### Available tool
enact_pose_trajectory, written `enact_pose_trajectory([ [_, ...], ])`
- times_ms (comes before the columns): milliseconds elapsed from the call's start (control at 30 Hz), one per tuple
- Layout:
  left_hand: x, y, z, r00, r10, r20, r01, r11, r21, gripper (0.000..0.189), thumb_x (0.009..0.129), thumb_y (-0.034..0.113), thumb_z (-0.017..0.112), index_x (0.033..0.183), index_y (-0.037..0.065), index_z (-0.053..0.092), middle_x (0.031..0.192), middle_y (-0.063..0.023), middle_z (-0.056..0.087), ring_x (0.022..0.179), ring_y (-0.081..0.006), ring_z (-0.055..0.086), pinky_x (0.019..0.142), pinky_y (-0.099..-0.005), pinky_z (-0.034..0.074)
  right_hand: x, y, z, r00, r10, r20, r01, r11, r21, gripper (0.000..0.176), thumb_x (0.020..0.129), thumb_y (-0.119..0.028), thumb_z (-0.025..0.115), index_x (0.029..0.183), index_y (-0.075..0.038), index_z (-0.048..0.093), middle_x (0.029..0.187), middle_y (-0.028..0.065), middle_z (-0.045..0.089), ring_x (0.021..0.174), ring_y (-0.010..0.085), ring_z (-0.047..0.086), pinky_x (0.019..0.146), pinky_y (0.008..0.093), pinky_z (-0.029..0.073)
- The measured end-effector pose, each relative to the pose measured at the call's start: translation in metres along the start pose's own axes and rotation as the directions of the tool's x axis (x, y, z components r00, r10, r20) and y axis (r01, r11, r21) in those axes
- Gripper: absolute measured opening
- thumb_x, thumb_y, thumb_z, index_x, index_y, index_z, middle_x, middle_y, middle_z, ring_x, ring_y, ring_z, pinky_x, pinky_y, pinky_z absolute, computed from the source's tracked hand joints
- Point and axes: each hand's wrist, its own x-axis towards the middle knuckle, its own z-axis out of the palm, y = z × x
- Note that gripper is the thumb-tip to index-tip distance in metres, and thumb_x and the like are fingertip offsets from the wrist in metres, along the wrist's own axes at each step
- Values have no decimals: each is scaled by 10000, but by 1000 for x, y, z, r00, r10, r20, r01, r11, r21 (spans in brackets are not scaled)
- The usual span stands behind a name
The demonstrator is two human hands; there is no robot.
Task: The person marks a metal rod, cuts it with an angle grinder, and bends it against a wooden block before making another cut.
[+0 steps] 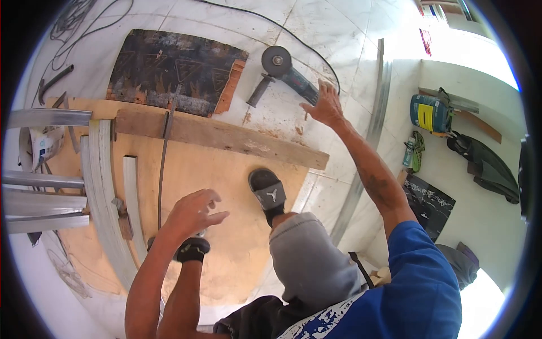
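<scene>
My right hand is at the rear end of an angle grinder, its thumb and fingers spread apart. The grinder lies on the tiled floor with its disc up and to the left and its side handle sticking out toward me. My left hand hangs over the plywood sheet, fingers apart and holding nothing. A thin metal rod runs across a wooden plank, left of my left hand.
A dark, worn board lies beyond the plank. Metal profiles are stacked on the left, and a long metal channel runs along the right. A black cable crosses the tiles. My sandalled foot is near the plank.
</scene>
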Motion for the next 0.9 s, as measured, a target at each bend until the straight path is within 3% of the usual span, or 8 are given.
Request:
enact_pose_trajectory([
  [167,-105,61,-8,964,-261,-45,249,952,-179,404,785,302,814,1038,24,667,879,-132,705,783,-263,684,742,-352,551,-67,4,-42,994,-105,15,101,981,164,875,778,-339,800,1416,86,377,1312,298,485,1208,445,478,1046,506,413],
  [267,-163,99,3,931,-341,-128,294,912,-285,393,787,245,822,1041,-8,661,828,-124,700,734,-220,674,705,-318,549,-132,8,-71,969,-110,221,68,980,188,808,767,-261,762,1411,66,400,1272,311,497,1186,449,506,985,498,480],
  [333,-190,147,5,882,-454,-123,367,828,-424,322,826,172,791,1044,-26,660,809,-70,681,723,-112,632,688,-270,534,-187,14,-98,945,-128,300,34,954,298,628,784,-262,741,1260,66,495,1228,326,513,1109,473,544,936,527,495],
  [367,-201,163,13,862,-485,-148,373,804,-462,302,843,166,777,1049,-21,661,827,-64,679,732,-107,629,690,-270,533,-213,13,-122,907,-81,414,-27,969,247,663,806,-292,745,1307,55,483,1245,315,522,1123,462,548,960,512,485],
  [400,-211,179,20,843,-511,-167,375,782,-497,281,860,161,763,1054,-15,662,844,-58,677,741,-102,627,693,-271,533,-242,17,-142,923,-103,371,-23,947,322,525,809,-271,720,1184,50,544,1158,319,550,1087,478,556,918,539,497],
  [600,-227,279,67,835,-532,-140,248,591,-767,280,945,190,692,1106,-30,626,900,-66,672,779,-104,629,706,-251,524,-408,59,-227,662,86,745,-341,919,196,454,857,-311,662,1108,64,609,1098,294,606,1034,453,619,915,517,519],
  [733,-239,321,89,867,-492,-84,309,662,-683,330,974,258,656,1127,-32,618,936,-101,692,804,-137,664,708,-261,534,-516,90,-275,474,164,865,-481,871,98,457,841,-334,648,1102,40,625,1130,295,640,1078,434,631,904,509,530],
  [900,-282,300,99,849,-526,-54,390,693,-606,419,955,347,663,1150,-20,618,977,-135,713,812,-174,698,685,-277,543,-638,118,-309,408,259,876,-583,812,32,511,849,-344,630,1200,28,617,1177,262,662,1142,389,630,992,481,492],
])
